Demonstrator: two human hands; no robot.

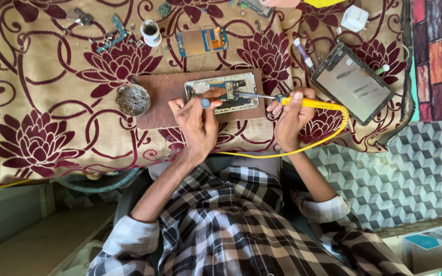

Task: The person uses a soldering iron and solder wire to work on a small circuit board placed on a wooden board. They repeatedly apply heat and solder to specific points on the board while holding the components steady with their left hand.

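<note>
An open phone [222, 92] lies on a brown board [164, 102] on the flowery cloth [52, 102]. The right hand [292, 118] grips a yellow soldering iron [303, 102], its tip on the phone's insides. The left hand [198, 122] pinches a small dark tool [206, 103] at the phone's edge. A round metal dish [133, 99] sits just beside the board. A dark tablet [352, 83] lies to the right.

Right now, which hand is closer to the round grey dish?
Left. The left hand, pinching a small round-ended tool, is beside the dish; the right hand, holding the yellow soldering iron, is farther, beyond the opened phone.
</note>
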